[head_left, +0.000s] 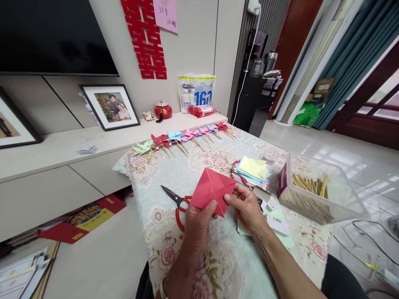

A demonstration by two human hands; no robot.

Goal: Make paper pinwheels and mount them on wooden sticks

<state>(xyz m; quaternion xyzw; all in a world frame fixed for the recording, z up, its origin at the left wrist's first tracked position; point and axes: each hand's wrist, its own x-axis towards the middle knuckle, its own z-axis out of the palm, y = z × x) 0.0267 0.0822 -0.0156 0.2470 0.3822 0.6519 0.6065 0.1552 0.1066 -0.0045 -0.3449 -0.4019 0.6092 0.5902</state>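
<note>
A square of red paper (210, 187), creased or slit along its diagonals, is held above the table with one corner pointing away from me. My left hand (199, 218) grips its near left side, thumb on top. My right hand (245, 203) pinches the right corner between thumb and fingers. Scissors (178, 200) with red handles lie on the cloth just left of the paper, their blades pointing away to the left; my left hand partly hides the handles. Beyond the right hand lies a stack of coloured paper sheets (253, 169).
Several paper pinwheels (160, 141) on sticks lie along the table's far edge. A clear plastic box (321, 203) of thin sticks (311, 185) stands at the right, beside small white boxes (276, 222) and green paper. A floral tablecloth (246, 270) covers the table.
</note>
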